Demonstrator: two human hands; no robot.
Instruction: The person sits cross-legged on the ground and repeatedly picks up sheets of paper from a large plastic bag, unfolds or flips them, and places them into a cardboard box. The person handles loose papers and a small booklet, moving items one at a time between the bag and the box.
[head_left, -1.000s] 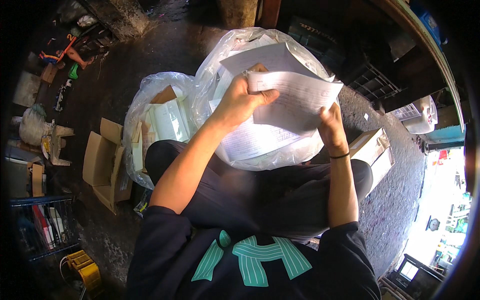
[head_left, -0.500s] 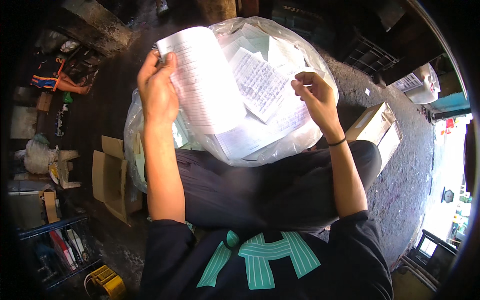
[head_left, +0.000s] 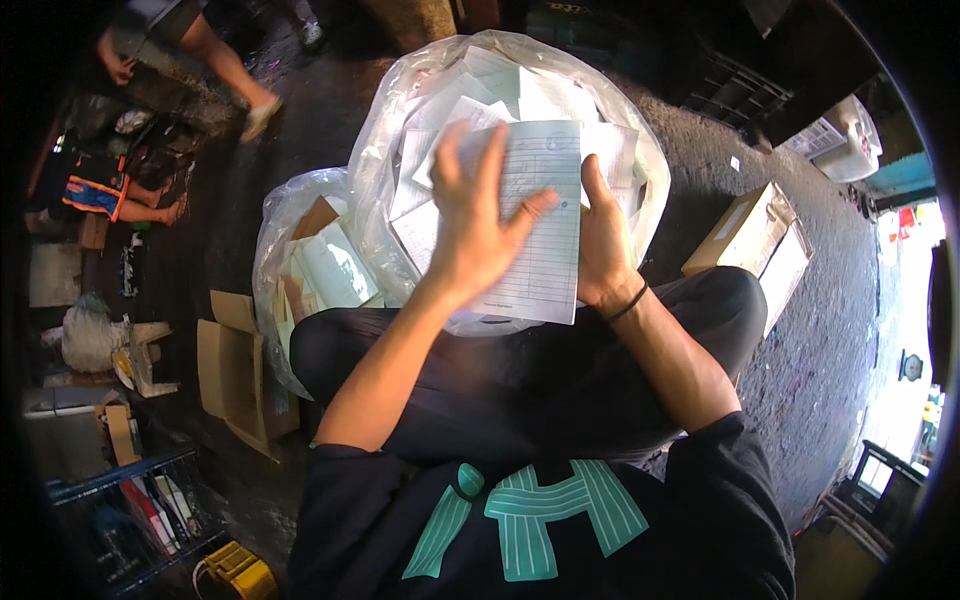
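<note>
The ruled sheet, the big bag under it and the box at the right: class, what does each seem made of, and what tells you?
Ruled sheet: matte white paper, probably; thin, printed with lines. Big bag: clear glossy plastic film, wrinkled, its contents showing through. Box: brown cardboard, dull, with flaps.

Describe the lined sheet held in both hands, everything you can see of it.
The sheet is white paper, ruled with fine lines and faint print too small to read. It is rectangular and flat, its long side running away from the person, held over the big clear bag of loose papers. The left hand lies spread across its left half, covering part of it; the right hand grips its right edge. Its lower edge reaches over the bag's near rim, above the lap.
</note>
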